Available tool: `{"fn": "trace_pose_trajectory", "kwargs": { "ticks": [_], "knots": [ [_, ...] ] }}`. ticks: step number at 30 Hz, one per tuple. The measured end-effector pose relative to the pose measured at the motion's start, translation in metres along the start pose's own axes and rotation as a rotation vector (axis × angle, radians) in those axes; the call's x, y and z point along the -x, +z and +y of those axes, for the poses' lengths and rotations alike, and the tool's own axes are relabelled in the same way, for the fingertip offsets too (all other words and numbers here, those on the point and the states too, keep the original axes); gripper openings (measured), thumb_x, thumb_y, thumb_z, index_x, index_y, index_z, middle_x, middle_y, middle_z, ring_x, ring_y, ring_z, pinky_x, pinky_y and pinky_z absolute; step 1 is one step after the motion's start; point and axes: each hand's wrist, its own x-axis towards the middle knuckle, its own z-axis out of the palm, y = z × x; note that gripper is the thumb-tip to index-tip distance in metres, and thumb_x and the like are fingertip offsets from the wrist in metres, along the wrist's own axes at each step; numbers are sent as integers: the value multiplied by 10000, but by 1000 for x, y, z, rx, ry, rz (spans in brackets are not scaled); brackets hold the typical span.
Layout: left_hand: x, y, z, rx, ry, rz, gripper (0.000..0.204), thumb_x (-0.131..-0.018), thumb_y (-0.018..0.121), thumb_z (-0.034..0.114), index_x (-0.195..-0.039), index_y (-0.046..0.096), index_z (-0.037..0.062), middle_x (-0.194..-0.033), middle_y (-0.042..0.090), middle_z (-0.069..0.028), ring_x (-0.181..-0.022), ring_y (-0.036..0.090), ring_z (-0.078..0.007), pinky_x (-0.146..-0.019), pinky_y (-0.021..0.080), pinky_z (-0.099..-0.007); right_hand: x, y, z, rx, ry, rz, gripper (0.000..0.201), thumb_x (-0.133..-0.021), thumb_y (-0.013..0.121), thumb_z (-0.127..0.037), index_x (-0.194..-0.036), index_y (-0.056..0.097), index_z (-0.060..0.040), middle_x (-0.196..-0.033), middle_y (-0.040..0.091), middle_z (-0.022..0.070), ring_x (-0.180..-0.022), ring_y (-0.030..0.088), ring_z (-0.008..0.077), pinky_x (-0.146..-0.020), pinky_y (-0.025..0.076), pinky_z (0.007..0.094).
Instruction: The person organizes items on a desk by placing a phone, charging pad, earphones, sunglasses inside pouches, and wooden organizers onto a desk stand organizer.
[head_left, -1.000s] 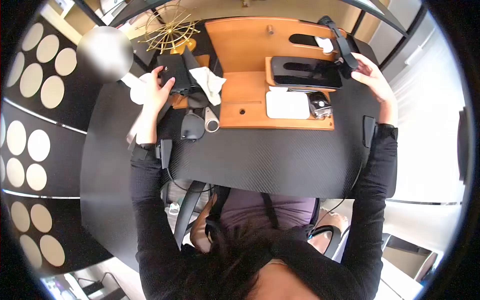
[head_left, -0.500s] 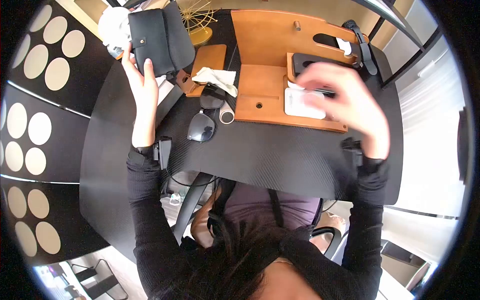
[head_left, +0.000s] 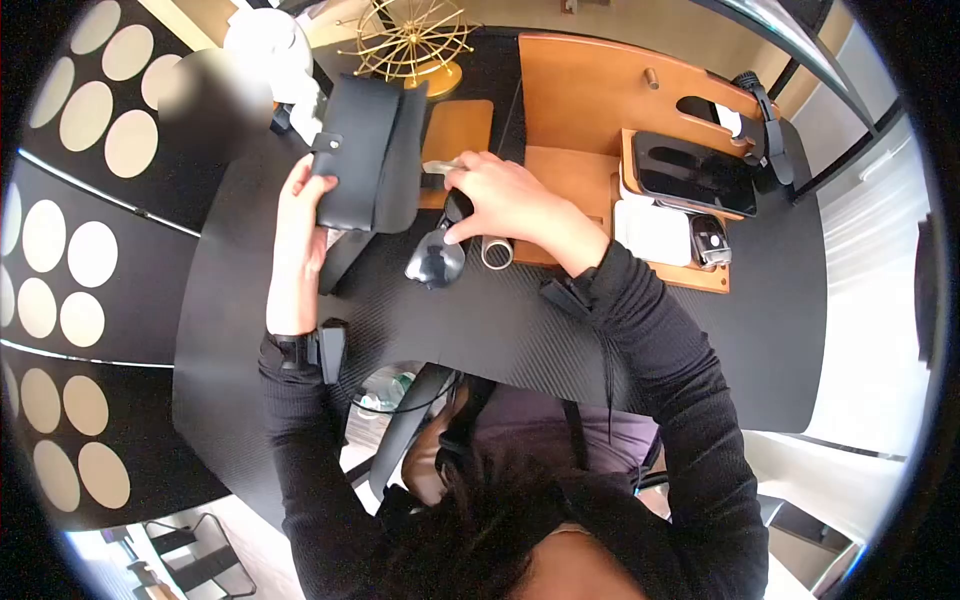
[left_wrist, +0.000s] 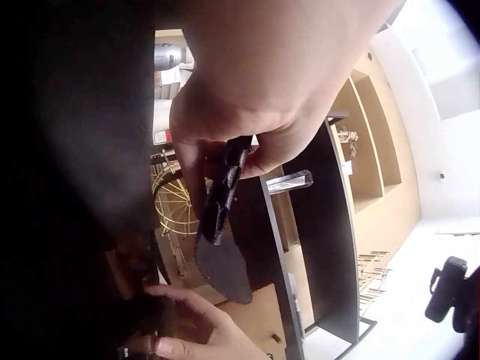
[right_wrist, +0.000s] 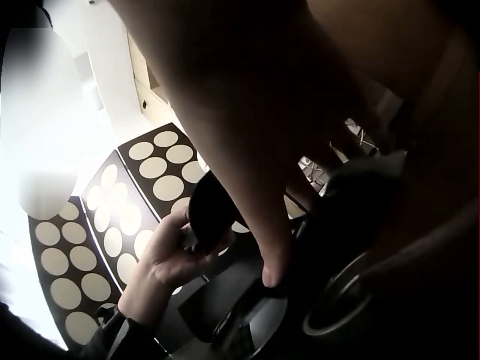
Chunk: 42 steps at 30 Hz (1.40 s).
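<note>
In the head view, my left hand (head_left: 297, 240) grips a black case (head_left: 352, 150) with a snap button, held above the desk at left, its flap spread to the right. The case (left_wrist: 225, 195) appears edge-on in the left wrist view. My right hand (head_left: 520, 205) is over the sunglasses (head_left: 437, 262), fingers extended over the upper lens and thumb by the lower lens. A pale cloth (head_left: 440, 167) shows at its fingertips, partly hidden. Just below the hand lies a ringed cylinder (head_left: 497, 252). In the right wrist view, the thumb touches the sunglasses (right_wrist: 268, 322).
A tan stand (head_left: 570, 170) holds a phone (head_left: 690, 175), a white item (head_left: 650, 232) and a watch (head_left: 711, 241). Headphones (head_left: 775, 145) hang at its right end. A gold wheel ornament (head_left: 415, 40) and a brown pad (head_left: 460, 135) stand behind the hands.
My right hand has moved left from the stand to the sunglasses and cloth. My left hand has turned the case more upright and shifted it right. The head view has shifted too.
</note>
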Motion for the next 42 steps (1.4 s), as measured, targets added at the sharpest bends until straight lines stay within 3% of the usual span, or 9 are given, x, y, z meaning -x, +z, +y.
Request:
{"fn": "trace_pose_trajectory", "kwargs": {
  "ticks": [1,13,17,18,21,22,26,34,42],
  "knots": [
    [0,2,0,32,14,9,403,-830,548,25,-1231,548,-13,-1109,628,-126,-987,641,-211,-878,541,-342,1,7,4,-74,-69,144,495,-598,879,-325,-954,705,-29,-999,610,150,-1041,587,336,-880,496,439],
    [-2,5,-14,55,119,163,246,-941,513,84,-1187,522,91,-1213,575,-127,-1127,597,-257,-970,505,-464,20,-51,18,-391,-367,247,296,-652,837,-153,-789,606,-26,-819,594,97,-804,604,297,-724,478,389],
    [12,31,-6,337,-32,85,364,-994,500,122,-1357,486,141,-1316,550,-119,-1201,564,-255,-991,495,-489,29,-71,-12,-875,-256,254,246,-857,762,-158,-943,547,-77,-884,512,-51,-921,528,60,-812,452,258],
    [12,39,-14,423,-49,154,438,-1000,508,153,-1431,436,166,-1368,528,-101,-1212,550,-243,-1017,465,-478,33,-70,-25,-1050,-133,265,222,-879,734,-167,-977,560,-70,-924,521,-32,-914,518,64,-803,453,267],
    [35,99,-5,231,-48,210,446,-995,538,189,-1427,427,168,-1360,531,-42,-1227,523,-199,-1038,417,-441,26,-48,-37,-556,-204,761,218,-867,711,-133,-999,573,-28,-966,533,84,-915,584,195,-812,471,314],
    [36,106,-9,269,68,51,442,-989,556,209,-1412,434,168,-1340,536,-41,-1224,523,-190,-1037,410,-435,26,-50,-35,-555,-206,766,218,-867,711,-133,-999,573,-28,-966,533,84,-915,584,195,-812,471,314],
    [37,123,-3,368,36,89,450,-992,560,233,-1415,427,158,-1352,524,-34,-1249,508,-198,-1058,389,-419,32,-65,-11,-195,-147,1094,216,-859,674,-86,-1022,551,-16,-991,508,169,-884,601,357,-774,501,416],
    [49,142,3,263,257,-172,495,-950,603,57,-1391,386,119,-1326,480,-59,-1264,472,-189,-1060,393,-379,47,-79,0,-66,-156,1114,220,-825,737,-142,-979,611,-47,-916,599,112,-835,649,308,-720,522,380],
    [48,136,-14,519,-195,-460,474,-1014,477,41,-1456,318,102,-1415,448,-107,-1311,476,-266,-1040,465,-475,65,-76,0,-872,-277,644,192,-879,687,-80,-1044,657,13,-1072,600,85,-1004,633,174,-864,513,308]
  ]
}}
